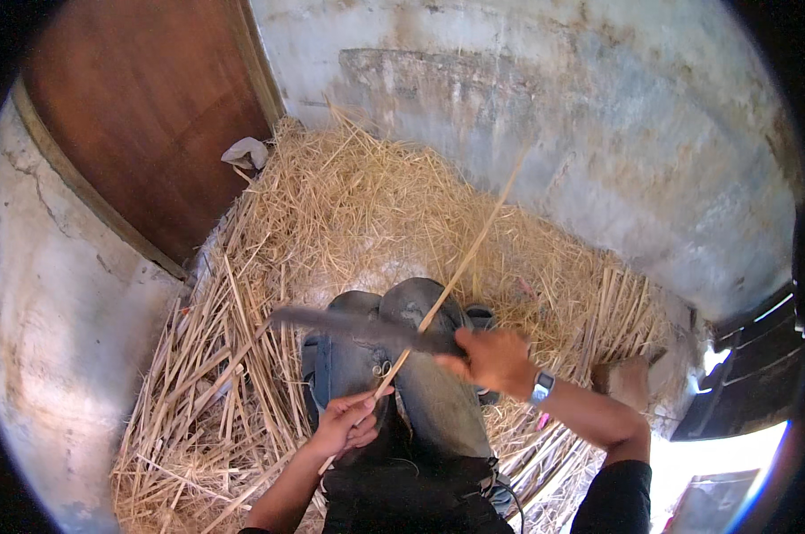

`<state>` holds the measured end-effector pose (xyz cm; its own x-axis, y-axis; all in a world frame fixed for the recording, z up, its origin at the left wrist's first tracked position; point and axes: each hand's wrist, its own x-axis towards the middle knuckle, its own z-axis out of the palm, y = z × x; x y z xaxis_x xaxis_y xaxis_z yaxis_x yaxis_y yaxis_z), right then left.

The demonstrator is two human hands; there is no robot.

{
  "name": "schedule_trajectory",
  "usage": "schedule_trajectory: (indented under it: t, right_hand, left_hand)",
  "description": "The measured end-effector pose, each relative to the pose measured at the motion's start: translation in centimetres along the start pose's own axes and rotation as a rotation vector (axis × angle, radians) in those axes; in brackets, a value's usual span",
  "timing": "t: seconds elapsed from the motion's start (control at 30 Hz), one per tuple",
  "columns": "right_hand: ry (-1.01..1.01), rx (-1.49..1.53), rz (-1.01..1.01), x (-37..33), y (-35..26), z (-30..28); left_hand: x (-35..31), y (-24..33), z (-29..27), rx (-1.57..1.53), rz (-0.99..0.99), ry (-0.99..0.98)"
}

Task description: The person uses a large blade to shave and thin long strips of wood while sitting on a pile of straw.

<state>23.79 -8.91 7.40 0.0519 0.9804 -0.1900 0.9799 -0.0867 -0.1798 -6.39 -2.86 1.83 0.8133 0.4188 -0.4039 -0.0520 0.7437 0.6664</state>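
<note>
A long, thin bamboo strip (475,246) slants from my lap up toward the wall. My left hand (347,422) is closed around its lower part, above my thighs. In my right hand (499,363), which has a watch on its wrist, is the handle of a large knife (347,326). Its dark blade is smeared by motion and points left across my knees. The knife crosses the strip just above my left hand; whether the edge touches the strip I cannot tell. A small curl of shaving (381,368) shows beside the strip, over my dark trousers (438,392).
Pale shavings (358,196) cover the floor in front of my knees. Long split strips (233,356) lie piled at the left, with more strips (545,472) at the lower right. Around stand a brown door (153,116), a stained wall (545,98) and a brownish block (625,381).
</note>
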Motion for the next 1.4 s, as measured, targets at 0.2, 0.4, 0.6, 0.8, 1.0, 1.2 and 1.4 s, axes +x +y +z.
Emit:
schedule_trajectory:
  t: [0.2,0.4,0.6,0.8,1.0,1.2,1.4]
  right_hand:
    - [0.463,0.371,0.395,3.8,10.6,-0.4]
    - [0.057,0.145,-0.007,-0.8,0.5,1.8]
    - [0.397,0.262,0.280,3.6,5.8,0.2]
    - [0.422,0.282,0.528,4.4,13.8,-3.3]
    - [-0.093,0.160,0.029,-1.6,-0.7,0.6]
    - [0.147,0.059,0.222,0.0,3.7,-0.2]
    - [0.484,0.241,0.419,0.6,15.5,-3.4]
  left_hand:
    - [-3.7,0.4,-1.3,0.198,-0.084,0.139]
    - [-2.9,-0.7,-2.2,0.014,-0.105,0.054]
    - [-7.3,-2.2,-6.4,0.248,-0.058,0.105]
    - [-7.7,-2.3,-6.2,0.501,0.119,0.099]
    - [-7.4,-3.9,-6.9,0.554,0.187,0.132]
    - [-8.8,-4.3,-7.2,0.809,0.241,0.242]
    - [-7.5,-2.2,-6.2,1.029,0.300,0.230]
